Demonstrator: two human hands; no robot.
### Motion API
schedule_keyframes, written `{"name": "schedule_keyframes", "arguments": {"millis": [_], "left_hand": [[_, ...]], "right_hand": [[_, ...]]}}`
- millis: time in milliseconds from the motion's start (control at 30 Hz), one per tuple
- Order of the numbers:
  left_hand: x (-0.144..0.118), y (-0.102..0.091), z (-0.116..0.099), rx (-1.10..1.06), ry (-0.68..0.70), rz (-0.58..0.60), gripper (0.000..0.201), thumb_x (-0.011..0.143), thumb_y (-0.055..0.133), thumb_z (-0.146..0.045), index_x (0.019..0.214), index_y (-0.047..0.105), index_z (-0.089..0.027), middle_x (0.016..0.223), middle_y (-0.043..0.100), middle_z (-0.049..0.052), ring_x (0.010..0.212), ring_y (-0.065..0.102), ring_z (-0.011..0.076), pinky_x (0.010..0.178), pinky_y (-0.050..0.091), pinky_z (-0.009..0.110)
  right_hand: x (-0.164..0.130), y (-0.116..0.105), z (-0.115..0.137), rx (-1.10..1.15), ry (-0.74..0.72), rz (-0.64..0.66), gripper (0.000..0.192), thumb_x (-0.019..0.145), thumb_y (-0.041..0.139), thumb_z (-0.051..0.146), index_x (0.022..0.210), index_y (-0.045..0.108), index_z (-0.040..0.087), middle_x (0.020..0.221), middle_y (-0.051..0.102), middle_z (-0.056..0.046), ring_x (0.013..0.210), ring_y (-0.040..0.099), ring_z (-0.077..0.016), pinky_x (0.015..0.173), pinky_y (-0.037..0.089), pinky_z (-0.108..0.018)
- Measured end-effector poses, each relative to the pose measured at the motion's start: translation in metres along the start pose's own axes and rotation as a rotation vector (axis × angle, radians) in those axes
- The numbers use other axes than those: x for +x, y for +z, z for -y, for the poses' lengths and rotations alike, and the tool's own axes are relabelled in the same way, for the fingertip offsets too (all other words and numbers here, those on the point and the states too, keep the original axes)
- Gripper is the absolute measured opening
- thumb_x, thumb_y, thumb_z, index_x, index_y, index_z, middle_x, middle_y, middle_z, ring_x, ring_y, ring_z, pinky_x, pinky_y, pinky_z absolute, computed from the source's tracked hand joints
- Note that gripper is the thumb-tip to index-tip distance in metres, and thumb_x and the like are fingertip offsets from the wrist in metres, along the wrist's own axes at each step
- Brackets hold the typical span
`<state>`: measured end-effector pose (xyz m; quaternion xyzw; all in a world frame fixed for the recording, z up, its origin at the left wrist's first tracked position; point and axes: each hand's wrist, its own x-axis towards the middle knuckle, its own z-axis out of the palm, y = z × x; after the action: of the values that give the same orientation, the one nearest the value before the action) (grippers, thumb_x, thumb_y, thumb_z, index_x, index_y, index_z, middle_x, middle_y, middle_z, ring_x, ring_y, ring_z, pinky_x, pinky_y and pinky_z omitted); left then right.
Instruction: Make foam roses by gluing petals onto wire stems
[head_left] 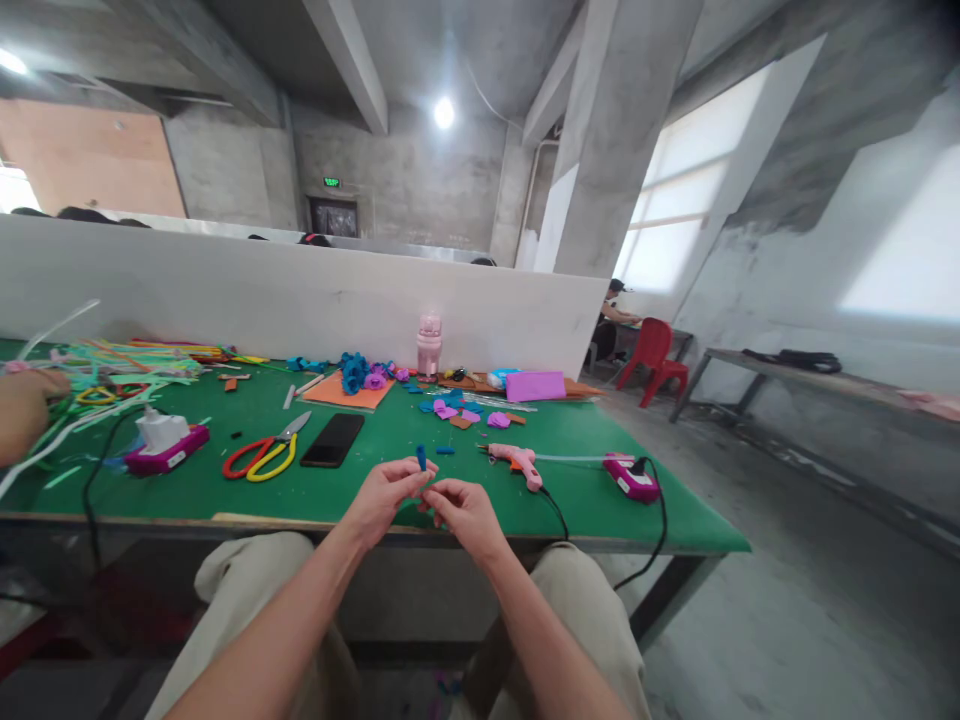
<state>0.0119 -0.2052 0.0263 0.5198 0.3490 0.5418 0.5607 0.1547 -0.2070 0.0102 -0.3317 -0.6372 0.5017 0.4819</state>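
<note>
My left hand (386, 495) pinches a small blue rolled piece (421, 457) that sticks up above its fingertips, over the near edge of the green table (225, 490). My right hand (459, 505) meets it from the right, fingers closed on the lower part of the same piece. A pink glue gun (517, 462) lies just right of my hands, its cable running off the table edge. A black phone (333, 440) and red-and-yellow scissors (264, 455) lie to the left.
Another person's hand (26, 410) rests at the far left among green strips. A pink power strip (166, 447) and a pink plug block (634, 477) sit on the table. Foam shapes, an orange sheet (349, 392), a pink bottle (429, 345), a white divider (300, 290), red chair (658, 358).
</note>
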Motion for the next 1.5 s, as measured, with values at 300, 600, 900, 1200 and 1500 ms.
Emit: {"name": "schedule_keyframes", "arguments": {"millis": [300, 600, 900, 1200, 1500], "left_hand": [[0.01, -0.014, -0.002, -0.19, -0.098, -0.088, 0.036, 0.073, 0.06, -0.044, 0.087, 0.067, -0.012, 0.082, 0.063, 0.006, 0.059, 0.05, 0.0079, 0.052, 0.038, 0.02], [0.004, -0.006, 0.004, -0.175, -0.173, 0.131, 0.032, 0.073, 0.063, -0.037, 0.088, 0.065, -0.009, 0.062, 0.058, 0.001, 0.053, 0.05, 0.0073, 0.054, 0.04, 0.021], [0.003, -0.005, 0.006, -0.269, -0.199, 0.13, 0.027, 0.067, 0.069, -0.033, 0.079, 0.065, -0.01, 0.055, 0.054, -0.001, 0.047, 0.048, 0.0071, 0.048, 0.038, 0.021], [0.001, 0.002, 0.002, -0.284, -0.226, 0.12, 0.026, 0.066, 0.069, -0.034, 0.066, 0.057, -0.012, 0.049, 0.049, -0.004, 0.039, 0.043, 0.0046, 0.041, 0.036, 0.017], [0.002, 0.002, 0.005, -0.245, -0.215, 0.104, 0.031, 0.07, 0.064, -0.042, 0.075, 0.059, -0.011, 0.055, 0.052, -0.003, 0.044, 0.047, 0.007, 0.046, 0.041, 0.021]], "right_hand": [[-0.004, 0.007, -0.003, 0.338, 0.204, -0.008, 0.027, 0.067, 0.066, 0.04, 0.071, 0.065, 0.014, 0.06, 0.061, -0.001, 0.042, 0.043, -0.0038, 0.039, 0.03, -0.015], [-0.005, 0.008, -0.003, 0.463, 0.224, -0.001, 0.024, 0.069, 0.067, 0.037, 0.074, 0.065, 0.014, 0.061, 0.059, 0.0, 0.044, 0.044, -0.0024, 0.041, 0.029, -0.014], [-0.007, 0.011, -0.005, 0.476, 0.255, 0.069, 0.022, 0.069, 0.067, 0.036, 0.073, 0.064, 0.014, 0.06, 0.058, 0.001, 0.044, 0.044, -0.0027, 0.042, 0.029, -0.015], [-0.007, 0.012, -0.006, 0.505, 0.279, 0.08, 0.023, 0.068, 0.068, 0.037, 0.073, 0.063, 0.015, 0.059, 0.056, 0.002, 0.043, 0.042, -0.0024, 0.041, 0.029, -0.015], [-0.006, 0.011, -0.005, 0.441, 0.237, 0.007, 0.022, 0.065, 0.07, 0.036, 0.07, 0.064, 0.015, 0.061, 0.061, 0.001, 0.044, 0.044, -0.0032, 0.04, 0.03, -0.015]]}}
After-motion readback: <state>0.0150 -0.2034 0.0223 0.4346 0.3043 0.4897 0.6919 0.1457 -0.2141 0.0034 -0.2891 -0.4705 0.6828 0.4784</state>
